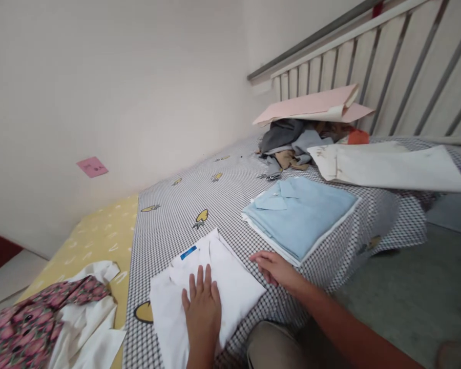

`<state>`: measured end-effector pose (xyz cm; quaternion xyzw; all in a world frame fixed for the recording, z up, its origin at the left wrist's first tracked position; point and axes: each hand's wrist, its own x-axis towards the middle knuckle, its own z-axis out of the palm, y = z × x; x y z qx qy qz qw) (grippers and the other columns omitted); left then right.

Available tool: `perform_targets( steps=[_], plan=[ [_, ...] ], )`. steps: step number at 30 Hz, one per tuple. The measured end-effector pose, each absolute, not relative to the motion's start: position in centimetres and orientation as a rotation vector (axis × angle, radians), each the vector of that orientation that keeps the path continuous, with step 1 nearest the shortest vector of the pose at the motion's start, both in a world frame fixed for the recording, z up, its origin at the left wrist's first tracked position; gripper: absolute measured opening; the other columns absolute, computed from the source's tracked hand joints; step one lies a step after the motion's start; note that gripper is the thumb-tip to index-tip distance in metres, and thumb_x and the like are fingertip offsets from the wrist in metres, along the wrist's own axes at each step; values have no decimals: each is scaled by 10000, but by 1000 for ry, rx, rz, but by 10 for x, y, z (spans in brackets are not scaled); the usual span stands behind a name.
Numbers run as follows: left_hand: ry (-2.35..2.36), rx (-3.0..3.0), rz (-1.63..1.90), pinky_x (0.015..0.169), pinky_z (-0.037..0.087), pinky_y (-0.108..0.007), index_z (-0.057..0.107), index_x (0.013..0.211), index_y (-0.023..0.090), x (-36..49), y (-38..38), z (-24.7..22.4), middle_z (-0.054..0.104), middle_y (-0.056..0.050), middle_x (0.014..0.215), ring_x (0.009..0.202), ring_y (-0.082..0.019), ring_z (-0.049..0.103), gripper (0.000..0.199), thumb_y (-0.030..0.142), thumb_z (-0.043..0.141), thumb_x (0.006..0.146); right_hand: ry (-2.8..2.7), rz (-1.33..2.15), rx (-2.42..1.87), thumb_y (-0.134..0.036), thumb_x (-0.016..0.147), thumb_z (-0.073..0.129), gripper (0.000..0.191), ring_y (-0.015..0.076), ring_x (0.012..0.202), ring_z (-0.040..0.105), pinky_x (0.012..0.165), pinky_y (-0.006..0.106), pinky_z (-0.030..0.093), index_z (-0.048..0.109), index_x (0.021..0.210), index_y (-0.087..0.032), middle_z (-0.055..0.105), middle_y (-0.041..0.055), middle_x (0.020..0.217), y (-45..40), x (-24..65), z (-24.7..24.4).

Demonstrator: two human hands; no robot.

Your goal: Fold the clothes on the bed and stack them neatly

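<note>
My left hand (202,310) lies flat on a folded white shirt (215,287), its fingers spread near the collar, which carries a small blue label (188,252). My right hand (274,269) rests on the grey checked bedsheet (230,215), just beside the shirt's right edge, and holds nothing. Up and to the right of it sits a folded light blue shirt (299,218) with a collar, lying on a white backing sheet. Neither hand touches the blue shirt.
A pile of grey and tan clothes (288,143) lies under pink card sheets (311,105), with a large white folder (388,166) beside it. Pink floral and white cloth (49,323) lies on a yellow sheet (100,230). A metal railing (369,66) and wall border the bed.
</note>
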<state>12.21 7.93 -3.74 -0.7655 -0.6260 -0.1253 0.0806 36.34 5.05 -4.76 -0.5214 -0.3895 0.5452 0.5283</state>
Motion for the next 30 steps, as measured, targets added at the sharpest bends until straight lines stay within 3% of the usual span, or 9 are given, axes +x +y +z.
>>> perform_targets(
  steps=[2, 5, 9, 13, 20, 30],
  plan=[
    [-1873, -2291, -354, 1195, 273, -591, 321, 1529, 327, 123, 79, -36, 315, 27, 1615, 1504, -290, 285, 526, 345, 237, 1010, -948, 1351, -1259, -518, 843, 544, 383, 65, 380, 363, 372, 211, 205, 650, 988, -180, 504, -72, 589, 27, 365, -51],
    [-1865, -2292, -351, 1200, 263, -591, 318, 1534, 314, 122, 79, -36, 307, 28, 1618, 1505, -294, 282, 531, 353, 219, 1014, -962, 1448, -1250, -609, 856, 490, 459, 63, 367, 325, 376, 210, 167, 616, 1019, -199, 481, -87, 557, 0, 365, -49],
    [-1850, -2290, -342, 1200, 264, -588, 316, 1536, 305, 121, 79, -36, 310, 22, 1617, 1503, -291, 286, 533, 364, 222, 1015, -993, 1508, -1235, -664, 843, 463, 488, 49, 374, 347, 374, 203, 173, 568, 1011, -219, 509, -89, 602, -14, 360, -43],
    [-1834, -2292, -294, 1194, 276, -586, 301, 1541, 284, 121, 79, -34, 299, 8, 1626, 1508, -289, 275, 538, 369, 206, 1019, -1056, 1558, -1236, -602, 785, 567, 458, 49, 367, 421, 354, 188, 206, 510, 1058, -239, 560, -99, 634, -10, 351, -48],
    [-1855, -2284, -307, 1199, 275, -570, 303, 1539, 302, 121, 78, -34, 321, 9, 1616, 1507, -274, 279, 533, 362, 214, 1017, -1036, 1286, -1334, -570, 814, 528, 362, 65, 354, 405, 364, 195, 268, 418, 706, -243, 501, -98, 483, 0, 327, -70],
    [-1993, -2327, -284, 1227, 207, -586, 320, 1532, 308, 124, 76, -31, 286, 26, 1625, 1521, -271, 236, 541, 328, 235, 998, -734, 1303, -1207, -740, 746, 569, 531, 72, 318, 374, 367, 207, 254, 425, 647, -238, 437, -93, 398, 9, 311, -101]
  ],
)
